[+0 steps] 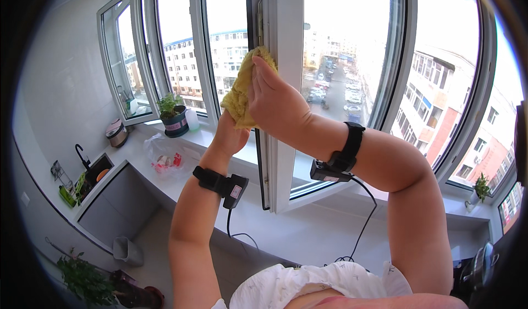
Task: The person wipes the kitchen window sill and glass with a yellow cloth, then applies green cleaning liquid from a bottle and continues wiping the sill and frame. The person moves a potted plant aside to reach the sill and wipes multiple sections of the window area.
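A yellow cloth is bunched around the edge of an open white window sash in front of me. My right hand presses the cloth against the frame from the right, its fingers closed on it. Just below and to the left, my left hand grips the lower part of the same cloth; its fingertips are mostly hidden by the cloth. A black strap with a small box and cable sits on each forearm.
On the counter at the left are a clear plastic bag with red-and-white packs, a potted plant, a rice cooker and a sink. Another open window stands at far left. A grey bin is on the floor.
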Demonstrator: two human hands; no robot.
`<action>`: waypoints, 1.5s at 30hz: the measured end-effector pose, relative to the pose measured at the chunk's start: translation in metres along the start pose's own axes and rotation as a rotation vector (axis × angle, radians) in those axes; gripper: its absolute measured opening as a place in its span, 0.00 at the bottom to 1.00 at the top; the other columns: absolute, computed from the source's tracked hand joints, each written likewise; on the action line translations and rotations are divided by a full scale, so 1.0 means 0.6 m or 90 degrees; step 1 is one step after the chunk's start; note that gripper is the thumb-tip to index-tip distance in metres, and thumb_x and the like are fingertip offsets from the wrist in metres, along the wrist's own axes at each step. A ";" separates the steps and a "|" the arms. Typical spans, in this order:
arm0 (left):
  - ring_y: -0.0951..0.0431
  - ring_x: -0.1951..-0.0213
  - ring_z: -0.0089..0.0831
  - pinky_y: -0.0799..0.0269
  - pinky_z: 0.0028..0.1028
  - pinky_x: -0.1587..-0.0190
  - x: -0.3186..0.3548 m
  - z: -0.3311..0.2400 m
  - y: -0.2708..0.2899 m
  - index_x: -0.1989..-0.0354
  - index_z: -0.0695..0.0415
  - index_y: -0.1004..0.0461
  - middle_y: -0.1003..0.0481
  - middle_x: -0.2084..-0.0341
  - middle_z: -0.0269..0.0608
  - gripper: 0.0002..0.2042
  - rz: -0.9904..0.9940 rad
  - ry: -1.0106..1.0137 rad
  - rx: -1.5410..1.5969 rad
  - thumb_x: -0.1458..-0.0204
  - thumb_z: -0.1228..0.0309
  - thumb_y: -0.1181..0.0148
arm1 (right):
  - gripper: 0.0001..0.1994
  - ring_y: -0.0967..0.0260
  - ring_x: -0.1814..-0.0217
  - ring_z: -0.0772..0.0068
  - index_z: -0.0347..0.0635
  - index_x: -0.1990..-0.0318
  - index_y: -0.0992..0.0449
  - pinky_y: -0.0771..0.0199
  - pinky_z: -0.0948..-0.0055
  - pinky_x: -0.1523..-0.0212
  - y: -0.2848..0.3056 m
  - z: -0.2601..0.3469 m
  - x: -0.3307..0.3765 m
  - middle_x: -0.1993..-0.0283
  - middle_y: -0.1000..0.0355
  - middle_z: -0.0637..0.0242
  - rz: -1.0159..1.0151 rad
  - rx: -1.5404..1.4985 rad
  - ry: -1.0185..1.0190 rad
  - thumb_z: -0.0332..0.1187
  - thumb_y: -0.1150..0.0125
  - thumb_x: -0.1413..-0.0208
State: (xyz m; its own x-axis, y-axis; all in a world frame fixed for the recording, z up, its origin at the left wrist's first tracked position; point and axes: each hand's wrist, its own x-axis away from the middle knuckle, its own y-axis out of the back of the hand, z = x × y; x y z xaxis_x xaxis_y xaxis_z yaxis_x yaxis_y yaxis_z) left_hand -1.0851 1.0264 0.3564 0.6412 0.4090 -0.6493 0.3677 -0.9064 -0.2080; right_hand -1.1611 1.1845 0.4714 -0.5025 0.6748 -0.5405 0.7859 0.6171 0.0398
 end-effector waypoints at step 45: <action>0.21 0.56 0.22 0.28 0.22 0.52 0.013 0.005 -0.008 0.48 0.63 0.23 0.19 0.60 0.37 0.18 -0.185 -0.040 -0.343 0.38 0.61 0.38 | 0.18 0.32 0.45 0.57 0.38 0.46 0.25 0.35 0.63 0.41 0.014 -0.196 0.022 0.47 0.29 0.57 -0.258 -0.592 -0.480 0.32 0.47 0.44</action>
State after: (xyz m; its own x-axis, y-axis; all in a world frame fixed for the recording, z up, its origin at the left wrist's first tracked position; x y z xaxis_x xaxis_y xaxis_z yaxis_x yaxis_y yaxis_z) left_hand -1.0836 1.0334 0.3500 0.4288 0.6095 -0.6668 0.8204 -0.5717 0.0051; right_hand -1.2034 1.2462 0.5634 -0.0767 0.1617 -0.9839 -0.0791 0.9827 0.1677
